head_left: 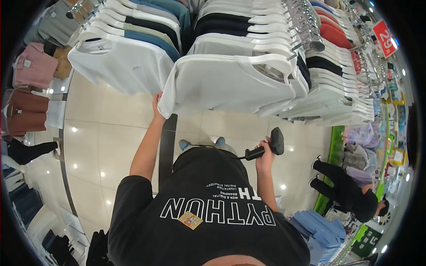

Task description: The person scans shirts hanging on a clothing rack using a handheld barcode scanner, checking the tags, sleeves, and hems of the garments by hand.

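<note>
My left hand is closed on the sleeve edge of a white T-shirt, the front one on the middle rack. Part of its fingers is hidden behind the fabric. In my right hand is a black handheld barcode scanner, held by its handle with the head turned up and to the right. A dark cable runs from the handle towards my waist. Another white T-shirt hangs just left of the first, on a white hanger.
Behind the front shirts, several more hang on metal rails. A pink shirt and brown shorts hang at the left. To the right, a person in black bends by a green-edged display. Folded blue clothes lie at lower right.
</note>
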Motion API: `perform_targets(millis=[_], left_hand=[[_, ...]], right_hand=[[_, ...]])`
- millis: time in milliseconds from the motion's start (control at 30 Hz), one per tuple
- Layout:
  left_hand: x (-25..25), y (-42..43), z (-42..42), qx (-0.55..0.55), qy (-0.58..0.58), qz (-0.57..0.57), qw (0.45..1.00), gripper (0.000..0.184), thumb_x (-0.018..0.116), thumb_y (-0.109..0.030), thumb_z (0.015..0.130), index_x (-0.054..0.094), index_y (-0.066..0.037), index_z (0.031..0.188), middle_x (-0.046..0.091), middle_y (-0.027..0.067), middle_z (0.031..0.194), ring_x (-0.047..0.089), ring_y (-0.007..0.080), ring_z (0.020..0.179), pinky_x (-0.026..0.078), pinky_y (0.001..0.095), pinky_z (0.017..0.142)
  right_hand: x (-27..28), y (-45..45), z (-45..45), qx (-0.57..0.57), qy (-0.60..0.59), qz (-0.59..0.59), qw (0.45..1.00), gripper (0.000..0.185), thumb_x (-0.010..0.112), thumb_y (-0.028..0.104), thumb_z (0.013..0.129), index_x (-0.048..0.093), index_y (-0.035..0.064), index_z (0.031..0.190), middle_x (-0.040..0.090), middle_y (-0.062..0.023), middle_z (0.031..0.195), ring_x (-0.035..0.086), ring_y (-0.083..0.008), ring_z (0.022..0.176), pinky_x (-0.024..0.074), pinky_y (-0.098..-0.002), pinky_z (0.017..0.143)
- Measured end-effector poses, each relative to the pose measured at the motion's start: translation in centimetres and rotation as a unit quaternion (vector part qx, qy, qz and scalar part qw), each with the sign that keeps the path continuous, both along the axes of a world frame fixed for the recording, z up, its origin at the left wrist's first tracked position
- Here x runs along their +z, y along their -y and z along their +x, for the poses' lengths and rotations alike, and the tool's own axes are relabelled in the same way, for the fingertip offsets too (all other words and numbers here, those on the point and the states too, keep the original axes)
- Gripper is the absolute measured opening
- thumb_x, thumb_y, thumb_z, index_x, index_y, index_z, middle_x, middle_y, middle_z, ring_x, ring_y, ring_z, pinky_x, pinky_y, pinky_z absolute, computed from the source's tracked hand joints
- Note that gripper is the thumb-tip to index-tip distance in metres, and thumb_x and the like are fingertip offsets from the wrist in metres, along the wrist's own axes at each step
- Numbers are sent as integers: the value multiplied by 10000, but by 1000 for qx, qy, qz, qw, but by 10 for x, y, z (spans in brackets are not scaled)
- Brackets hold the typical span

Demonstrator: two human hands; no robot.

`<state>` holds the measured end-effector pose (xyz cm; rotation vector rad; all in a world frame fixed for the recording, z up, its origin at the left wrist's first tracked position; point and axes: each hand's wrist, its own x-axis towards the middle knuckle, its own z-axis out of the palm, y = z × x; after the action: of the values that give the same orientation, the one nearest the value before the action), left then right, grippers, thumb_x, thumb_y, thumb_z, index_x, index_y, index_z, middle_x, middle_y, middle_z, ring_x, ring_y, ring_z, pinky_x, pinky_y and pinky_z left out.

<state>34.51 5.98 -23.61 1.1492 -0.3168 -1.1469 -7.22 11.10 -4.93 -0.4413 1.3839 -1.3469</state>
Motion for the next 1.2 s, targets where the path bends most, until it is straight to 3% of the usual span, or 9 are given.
perform_targets(millis=[100,200,267,333,400,533,733,1033,1200], left_hand=[[62,-10,-10,60,-268,8,961,516,400,-507,897,481,-61,1143,565,61,1055,570,165,890,479,318,723],[96,-14,-5,15,-172,117,978,572,355,-543,896,449,-74,1210,535,59,1156,539,122,973,427,256,654],[90,-8,-8,-49,48,171,983,487,461,-501,876,531,-73,1097,587,54,998,549,96,839,355,225,568],[59,3,9,-168,499,61,848,349,578,-391,843,581,-44,877,610,27,813,537,105,712,388,213,573],[67,10,4,-127,487,23,864,232,563,-271,860,556,-66,753,522,-18,616,470,74,575,326,192,530],[88,12,27,-63,247,148,956,155,499,-244,875,558,-106,836,601,26,899,531,94,912,394,248,721],[60,7,78,-26,-134,-144,980,198,455,-242,890,495,-94,1016,514,41,1113,459,171,1073,355,340,913],[109,-2,70,118,269,43,955,276,500,-356,891,444,-107,998,513,5,801,462,85,647,356,208,493],[131,-6,47,289,253,84,920,249,527,-245,882,408,-56,994,475,0,680,393,58,534,289,193,429]], right_hand=[[-6,11,-11,-30,17,-18,999,325,547,-37,739,482,28,1051,487,-44,807,475,-123,672,414,-290,605],[-25,20,-30,-89,27,-28,995,326,544,-34,743,495,46,1055,504,-36,794,478,-116,655,424,-293,609],[-37,25,-40,-108,15,-49,993,295,572,37,792,502,62,1078,521,-31,824,485,-114,692,438,-297,643],[-48,32,-46,-127,3,-74,989,276,588,142,848,503,79,1103,538,-33,858,495,-119,748,451,-310,685],[-51,38,-48,-138,0,-94,986,278,587,159,855,515,86,1114,554,-42,905,505,-125,766,459,-320,705],[-58,52,-59,-132,-103,-149,975,282,586,127,851,527,66,1121,567,-51,1023,527,-132,830,455,-311,754],[-45,90,-106,114,-464,-307,823,772,706,83,670,301,-12,1321,405,-162,1286,462,-253,1105,366,-336,928],[-68,149,-150,265,-380,-185,866,511,715,131,694,505,25,1148,577,-124,1058,547,-235,956,418,-338,865],[-73,129,-150,255,-364,-142,885,337,686,144,735,586,33,1036,609,-96,987,564,-201,906,441,-318,811]])
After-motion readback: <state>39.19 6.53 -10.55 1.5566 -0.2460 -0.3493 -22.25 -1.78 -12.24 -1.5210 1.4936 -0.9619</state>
